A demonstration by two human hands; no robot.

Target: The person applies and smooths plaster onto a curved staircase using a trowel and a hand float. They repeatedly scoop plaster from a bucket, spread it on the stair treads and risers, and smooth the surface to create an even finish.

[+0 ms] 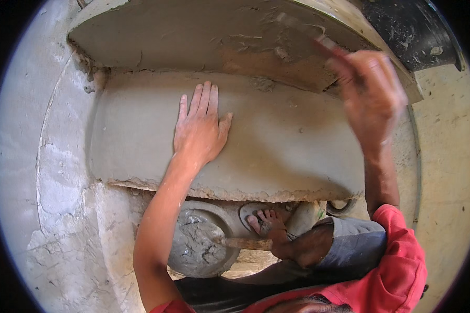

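Note:
My left hand [201, 125] lies palm down, fingers stretched out, on a grey plastered ledge [277, 141] with a rough front edge. Raised at the upper right, my right hand [373, 96] grips a red-handled tool [339, 52], probably a trowel; motion blurs its blade over the upper plastered face [177, 36], where I cannot tell whether it touches. That face shows wet smears and lumps of mortar around the blade.
Below the ledge sit a bucket of wet mortar [193, 245] with a wooden-handled tool [245, 243] in it and my bare foot [269, 224]. A rough grey wall [31, 156] runs along the left. A black curved object [397, 31] is at top right.

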